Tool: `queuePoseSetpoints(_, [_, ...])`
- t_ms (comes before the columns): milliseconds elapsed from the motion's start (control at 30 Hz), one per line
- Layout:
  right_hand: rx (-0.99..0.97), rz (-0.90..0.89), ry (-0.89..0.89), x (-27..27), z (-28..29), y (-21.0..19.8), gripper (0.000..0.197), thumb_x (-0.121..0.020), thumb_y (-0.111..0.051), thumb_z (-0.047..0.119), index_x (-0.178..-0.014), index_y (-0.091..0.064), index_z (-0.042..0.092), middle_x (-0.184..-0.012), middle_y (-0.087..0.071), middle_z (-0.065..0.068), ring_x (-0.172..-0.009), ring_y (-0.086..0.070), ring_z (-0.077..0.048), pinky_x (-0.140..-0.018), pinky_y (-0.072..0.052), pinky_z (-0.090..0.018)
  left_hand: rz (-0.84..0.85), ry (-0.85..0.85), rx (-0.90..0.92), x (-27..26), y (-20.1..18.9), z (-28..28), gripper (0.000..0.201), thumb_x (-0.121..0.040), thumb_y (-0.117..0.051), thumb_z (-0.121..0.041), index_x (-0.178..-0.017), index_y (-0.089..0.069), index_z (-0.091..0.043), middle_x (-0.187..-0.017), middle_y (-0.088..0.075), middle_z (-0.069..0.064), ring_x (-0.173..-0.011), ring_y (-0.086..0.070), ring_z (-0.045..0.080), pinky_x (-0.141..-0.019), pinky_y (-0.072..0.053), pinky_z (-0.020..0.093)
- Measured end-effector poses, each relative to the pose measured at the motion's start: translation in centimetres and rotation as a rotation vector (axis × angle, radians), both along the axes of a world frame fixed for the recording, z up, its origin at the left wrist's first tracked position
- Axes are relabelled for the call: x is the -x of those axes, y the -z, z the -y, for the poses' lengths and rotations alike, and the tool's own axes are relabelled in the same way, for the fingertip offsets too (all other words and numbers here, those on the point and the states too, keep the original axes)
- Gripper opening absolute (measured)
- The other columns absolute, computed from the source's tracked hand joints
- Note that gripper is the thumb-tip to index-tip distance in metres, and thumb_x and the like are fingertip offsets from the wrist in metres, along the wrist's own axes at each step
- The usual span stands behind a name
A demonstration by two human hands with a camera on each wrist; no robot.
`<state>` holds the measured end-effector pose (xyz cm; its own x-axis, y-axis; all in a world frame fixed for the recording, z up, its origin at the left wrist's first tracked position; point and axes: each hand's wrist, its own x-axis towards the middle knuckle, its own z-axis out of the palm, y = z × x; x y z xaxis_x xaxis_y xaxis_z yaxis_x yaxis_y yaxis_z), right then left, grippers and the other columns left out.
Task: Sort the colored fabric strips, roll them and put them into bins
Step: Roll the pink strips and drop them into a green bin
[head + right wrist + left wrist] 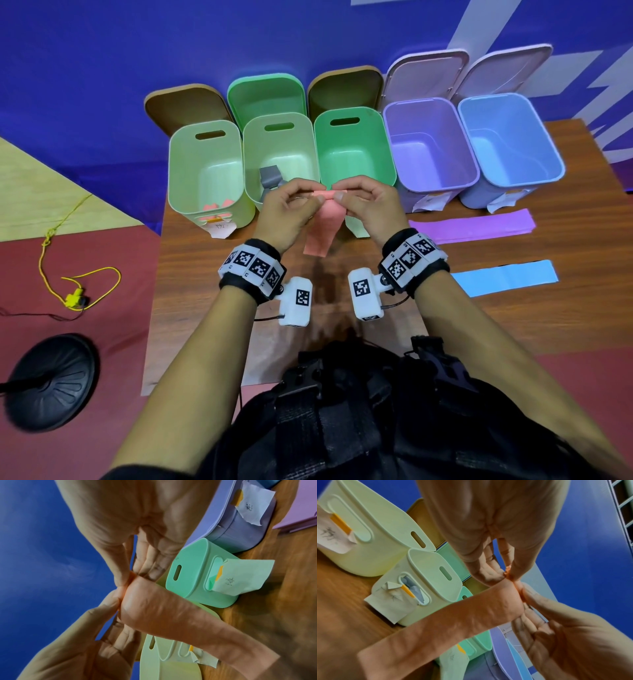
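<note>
Both hands are raised in front of the bins and pinch the top end of a pink fabric strip (320, 236) (453, 622) (171, 615), whose upper edge is curled into a tight fold. My left hand (310, 202) (508, 573) pinches its left part and my right hand (342, 196) (126, 580) its right part. The rest of the strip hangs down toward the table. Pink rolls (215, 209) lie in the leftmost pale green bin (205, 154). A grey strip (270, 178) sits in the second pale green bin (284, 147). A purple strip (472, 226) and a blue strip (503, 278) lie flat at right.
A green bin (352, 147), a purple bin (428, 123) and a blue bin (503, 116) complete the row, with their lids open behind them. Paper labels hang on the bin fronts. A wooden table (205, 274) carries everything. A yellow cord (73, 298) and a black round base (51, 380) lie on the floor at left.
</note>
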<state>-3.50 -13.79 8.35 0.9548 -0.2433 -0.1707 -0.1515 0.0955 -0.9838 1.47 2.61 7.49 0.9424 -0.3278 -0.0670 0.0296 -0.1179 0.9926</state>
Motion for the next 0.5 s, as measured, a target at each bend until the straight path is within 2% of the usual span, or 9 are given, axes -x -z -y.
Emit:
queuePoseSetpoints(100, [0.039, 0.026, 0.007, 0.06, 0.05, -0.06, 0.015, -0.085, -0.072, -0.004, -0.090, -0.073, 0.011, -0.086, -0.074, -0.005, -0.080, -0.068, -0.011, -0.081, -0.056, -0.026, -0.013, 0.008, -0.013, -0.02, 0.01, 0.08, 0.019, -0.086, -0.067, -0.005, -0.094, -0.072, -0.021, -0.093, -0.071, -0.005, -0.092, -0.066, 0.019, -0.095, -0.052, 0.053])
queuePoseSetpoints(233, [0.077, 0.015, 0.001, 0.19, 0.24, 0.05, 0.016, -0.083, -0.075, 0.001, -0.089, -0.075, 0.015, -0.095, -0.075, -0.013, -0.086, -0.068, -0.018, -0.090, -0.055, -0.040, -0.001, 0.006, 0.005, 0.23, -0.19, 0.30, 0.012, -0.088, -0.068, -0.002, -0.095, -0.070, -0.011, -0.092, -0.071, 0.002, -0.088, -0.067, 0.016, -0.090, -0.055, 0.043])
queuePoseSetpoints(333, [0.031, 0.004, -0.005, 0.13, 0.24, 0.12, 0.016, -0.085, -0.074, 0.005, -0.096, -0.075, 0.017, -0.099, -0.074, -0.014, -0.092, -0.068, -0.020, -0.093, -0.054, -0.043, 0.022, 0.015, -0.003, 0.19, -0.37, 0.30, 0.016, -0.087, -0.065, 0.005, -0.095, -0.069, -0.009, -0.083, -0.072, -0.009, -0.080, -0.066, 0.009, -0.082, -0.053, 0.028])
queuePoseSetpoints(400, [0.027, -0.004, -0.004, 0.02, 0.12, 0.16, 0.013, -0.088, -0.073, 0.010, -0.095, -0.075, 0.021, -0.097, -0.073, -0.014, -0.092, -0.067, -0.021, -0.090, -0.055, -0.044, 0.018, 0.019, -0.001, 0.15, -0.42, 0.31, 0.018, -0.087, -0.064, 0.006, -0.095, -0.069, -0.009, -0.078, -0.072, -0.010, -0.076, -0.066, 0.008, -0.077, -0.053, 0.024])
queuePoseSetpoints(433, [0.032, -0.004, 0.000, -0.03, 0.10, 0.11, 0.012, -0.088, -0.072, 0.009, -0.093, -0.075, 0.020, -0.092, -0.072, -0.012, -0.088, -0.067, -0.019, -0.086, -0.056, -0.041, 0.015, 0.023, -0.002, 0.15, -0.46, 0.32, 0.017, -0.087, -0.065, 0.006, -0.096, -0.068, -0.008, -0.077, -0.072, -0.010, -0.075, -0.066, 0.008, -0.076, -0.054, 0.023])
queuePoseSetpoints(500, [0.033, 0.007, 0.013, -0.07, 0.12, -0.02, 0.011, -0.088, -0.071, 0.002, -0.094, -0.074, 0.011, -0.084, -0.071, -0.006, -0.078, -0.067, -0.011, -0.077, -0.056, -0.027, 0.008, 0.035, 0.004, 0.19, -0.56, 0.33, 0.015, -0.087, -0.066, 0.005, -0.097, -0.068, -0.006, -0.079, -0.072, -0.011, -0.076, -0.067, 0.007, -0.076, -0.055, 0.022])
